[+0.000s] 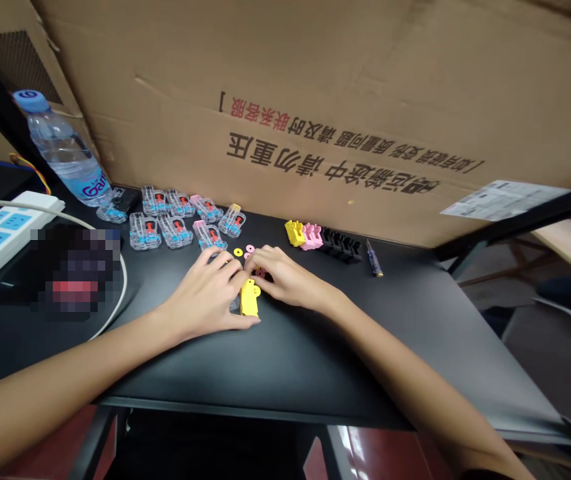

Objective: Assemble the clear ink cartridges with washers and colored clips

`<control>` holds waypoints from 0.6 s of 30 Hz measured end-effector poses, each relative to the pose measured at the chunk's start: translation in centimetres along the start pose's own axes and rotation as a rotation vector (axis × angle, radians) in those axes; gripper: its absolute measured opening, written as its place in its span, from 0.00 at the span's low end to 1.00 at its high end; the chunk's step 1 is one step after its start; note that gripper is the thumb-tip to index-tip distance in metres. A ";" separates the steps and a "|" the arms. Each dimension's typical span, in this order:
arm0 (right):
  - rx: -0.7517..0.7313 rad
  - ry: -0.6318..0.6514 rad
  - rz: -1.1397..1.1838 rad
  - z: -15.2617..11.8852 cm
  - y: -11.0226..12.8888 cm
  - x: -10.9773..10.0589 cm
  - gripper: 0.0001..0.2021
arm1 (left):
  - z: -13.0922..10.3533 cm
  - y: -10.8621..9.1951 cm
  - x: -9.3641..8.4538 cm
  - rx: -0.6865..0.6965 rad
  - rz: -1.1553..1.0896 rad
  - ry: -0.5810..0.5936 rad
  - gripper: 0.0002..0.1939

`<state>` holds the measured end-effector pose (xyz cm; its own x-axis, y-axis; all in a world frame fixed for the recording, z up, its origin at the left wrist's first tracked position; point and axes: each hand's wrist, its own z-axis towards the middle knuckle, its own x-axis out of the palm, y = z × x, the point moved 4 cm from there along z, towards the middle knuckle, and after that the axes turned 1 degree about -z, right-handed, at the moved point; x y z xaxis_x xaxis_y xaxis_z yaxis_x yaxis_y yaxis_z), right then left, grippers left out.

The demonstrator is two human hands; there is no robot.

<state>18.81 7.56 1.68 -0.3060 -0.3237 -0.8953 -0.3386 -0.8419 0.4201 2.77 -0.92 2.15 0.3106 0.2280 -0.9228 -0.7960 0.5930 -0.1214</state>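
My left hand point(210, 290) is curled round a small yellow plastic part point(249, 299), its thumb at the lower end and its fingertips at the upper end. A bit of clear plastic point(234, 305) shows beside that part, partly under the hand. My right hand point(285, 277) is closed in a pinch at the yellow part's top, against the left index finger. Whatever lies between its fingertips is hidden. Just beyond the hands lie a yellow ring point(238, 253) and a pink ring point(250, 249), with more small rings partly covered by the fingers.
Several clear plastic cases with red and blue insides point(175, 230) lie at the back left. Along the cardboard point(285, 60) stand yellow point(294, 233), pink point(311, 236) and black parts point(341, 245), then a screwdriver point(374, 259). A water bottle point(68, 153) and power strip point(10, 227) are left.
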 end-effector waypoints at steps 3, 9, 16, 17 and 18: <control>0.042 -0.028 0.104 0.1 -0.5 0.0 0.07 | 0.0 0.0 0.1 -0.001 -0.016 0.005 0.33; 0.180 -0.271 0.396 -1.8 -0.2 -1.0 0.10 | -0.1 0.5 0.4 -0.083 -0.140 0.053 0.31; 0.398 -0.213 0.726 -4.1 0.4 0.2 0.15 | -0.2 0.3 0.5 -0.100 -0.194 0.046 0.28; 0.416 -0.202 0.743 -4.1 0.3 0.4 0.15 | -0.1 0.3 0.5 -0.105 -0.197 0.043 0.28; 0.427 -0.197 0.756 -4.1 0.2 0.6 0.15 | -0.1 0.3 0.6 -0.109 -0.199 0.042 0.28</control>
<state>22.20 5.42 0.61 -0.7164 -0.6141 -0.3312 -0.2747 -0.1881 0.9430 2.68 -0.71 1.52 0.4469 0.0810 -0.8909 -0.7733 0.5357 -0.3392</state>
